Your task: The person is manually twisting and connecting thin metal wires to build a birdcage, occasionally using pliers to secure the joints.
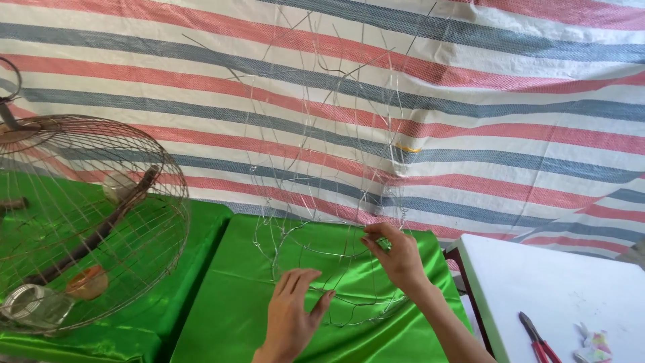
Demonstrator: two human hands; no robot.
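On the green satin cloth (222, 296) that covered the table, near its right edge, stood an unfinished wire frame (322, 168), its thin uprights rising against a striped tarpaulin (510, 121) hung behind. The left hand (292, 312) lay open and flat, fingers spread, pressing the lower hoops of the frame down onto the cloth. The right hand (396, 255) was pinched narrow, thumb and fingers closed on a wire at the frame's right side, where an upright crossed a hoop.

To do this well, I judged that the flat hand should keep the base from skating on the slippery satin while the pinching fingers worked close to the crossing, so the light wire bent only there and the loose upper ends did not whip about.

At the left edge of the cloth sat a finished, rusty domed cage (94, 222) with a wooden perch, a glass jar (37, 306) and an orange cup (87, 282) inside it. Well apart to the right, red-handled pliers (537, 339) lay on a white board (551, 282) beside some scraps. The frame's free wire tips, splayed at the top, looked the likeliest thing to snag a sleeve or a wrist.
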